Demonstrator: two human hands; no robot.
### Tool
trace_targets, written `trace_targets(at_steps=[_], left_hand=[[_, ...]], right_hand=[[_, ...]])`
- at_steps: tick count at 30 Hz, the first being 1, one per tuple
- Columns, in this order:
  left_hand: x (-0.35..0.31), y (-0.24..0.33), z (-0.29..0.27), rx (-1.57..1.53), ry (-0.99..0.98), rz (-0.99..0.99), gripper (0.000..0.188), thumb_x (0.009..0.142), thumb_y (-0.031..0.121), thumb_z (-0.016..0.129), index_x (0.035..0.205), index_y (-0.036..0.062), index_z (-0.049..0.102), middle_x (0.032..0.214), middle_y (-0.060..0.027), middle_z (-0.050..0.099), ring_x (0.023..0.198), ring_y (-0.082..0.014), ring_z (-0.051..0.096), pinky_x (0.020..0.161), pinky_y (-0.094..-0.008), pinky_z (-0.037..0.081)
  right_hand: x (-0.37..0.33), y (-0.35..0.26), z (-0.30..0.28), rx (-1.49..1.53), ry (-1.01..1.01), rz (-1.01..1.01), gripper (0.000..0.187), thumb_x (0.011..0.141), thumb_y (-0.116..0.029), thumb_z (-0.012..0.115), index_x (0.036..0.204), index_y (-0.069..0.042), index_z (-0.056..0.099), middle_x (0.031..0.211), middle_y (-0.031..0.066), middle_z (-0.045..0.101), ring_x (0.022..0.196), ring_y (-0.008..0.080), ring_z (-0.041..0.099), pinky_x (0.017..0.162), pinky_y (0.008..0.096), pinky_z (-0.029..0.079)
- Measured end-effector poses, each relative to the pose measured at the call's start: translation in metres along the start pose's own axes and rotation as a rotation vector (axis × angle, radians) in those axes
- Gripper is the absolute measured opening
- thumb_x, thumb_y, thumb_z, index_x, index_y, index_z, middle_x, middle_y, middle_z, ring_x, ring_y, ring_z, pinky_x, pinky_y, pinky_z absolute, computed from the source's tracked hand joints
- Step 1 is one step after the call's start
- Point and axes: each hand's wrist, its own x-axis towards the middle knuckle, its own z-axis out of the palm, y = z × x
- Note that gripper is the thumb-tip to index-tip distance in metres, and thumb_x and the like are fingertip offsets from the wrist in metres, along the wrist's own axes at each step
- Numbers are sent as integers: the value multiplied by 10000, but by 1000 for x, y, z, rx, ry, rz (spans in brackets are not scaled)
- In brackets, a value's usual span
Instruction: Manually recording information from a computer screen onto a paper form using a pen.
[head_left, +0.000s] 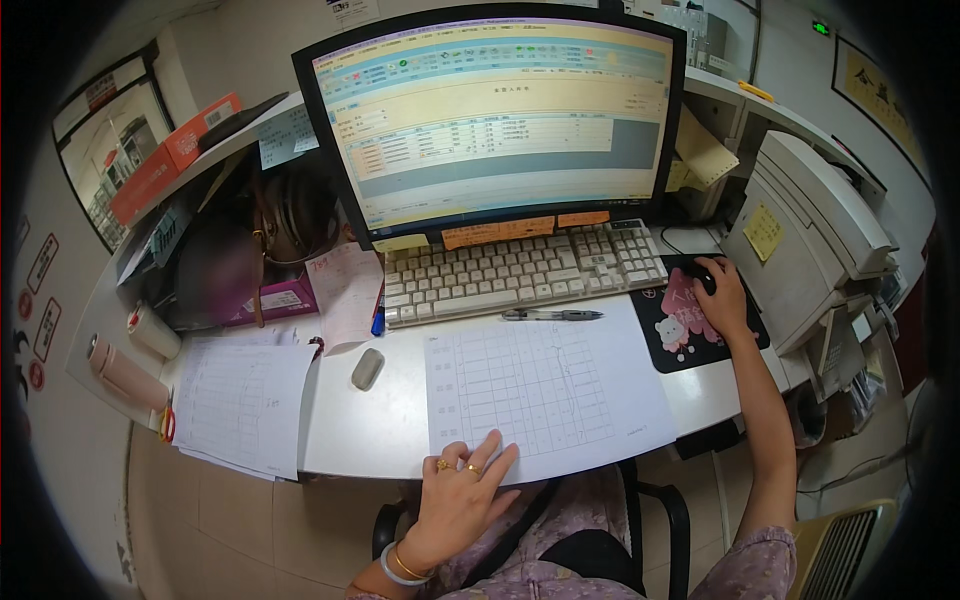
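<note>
My left hand (466, 495) rests on the near edge of a printed table sheet (530, 390), its fingers spread and holding nothing. Two rings and wrist bangles show on it. At the right, my right hand (722, 295) is curled over a dark computer mouse (701, 278), mostly hidden under the fingers. The mouse is on a black mouse pad (660, 345) with a pink cartoon print. A grey pen (552, 315) lies across the sheet's top edge, just below the white keyboard (525, 272). Behind the keyboard stands a lit monitor (490, 120) showing a table window.
A grey eraser-like object (367, 369) lies left of the sheet. Farther left are stacked papers (245, 405), red-handled scissors (167, 420) and a pink bottle (128, 372). A printer (810, 220) stands right of the mouse pad. A bag (300, 215) sits under the left shelf.
</note>
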Motion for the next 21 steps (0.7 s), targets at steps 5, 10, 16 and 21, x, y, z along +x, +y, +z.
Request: trace_targets(at_steps=[5, 10, 16, 21], left_hand=[[-1, 0, -1, -1, 3, 0, 569, 748, 325, 772, 1266, 170, 593, 1331, -42, 541, 1015, -268, 502, 793, -419, 375], [-1, 1, -2, -2, -6, -9, 556, 755, 318, 768, 1262, 165, 596, 1329, -46, 541, 1015, -269, 500, 792, -416, 372], [0, 1, -1, -6, -7, -3, 562, 750, 314, 770, 1262, 162, 595, 1329, -46, 542, 1017, -269, 498, 792, -416, 370], [0, 1, -1, 0, -6, -5, 563, 745, 314, 773, 1259, 164, 599, 1327, -45, 544, 1015, -268, 498, 793, -414, 370]], right_hand=[[0, 2, 2, 8, 8, -8, 361, 812, -193, 671, 1168, -139, 644, 1194, 185, 568, 1082, 376, 584, 922, 418, 486], [1, 4, 4, 2, 0, -10, 361, 814, -196, 671, 1168, -137, 642, 1202, 189, 566, 1090, 382, 578, 927, 420, 480], [0, 6, 3, -4, 4, -16, 365, 815, -203, 666, 1173, -139, 636, 1208, 191, 562, 1092, 387, 575, 929, 424, 477], [0, 3, 2, -19, -3, -14, 380, 805, -194, 663, 1180, -144, 631, 1208, 194, 559, 1090, 387, 576, 926, 427, 480]])
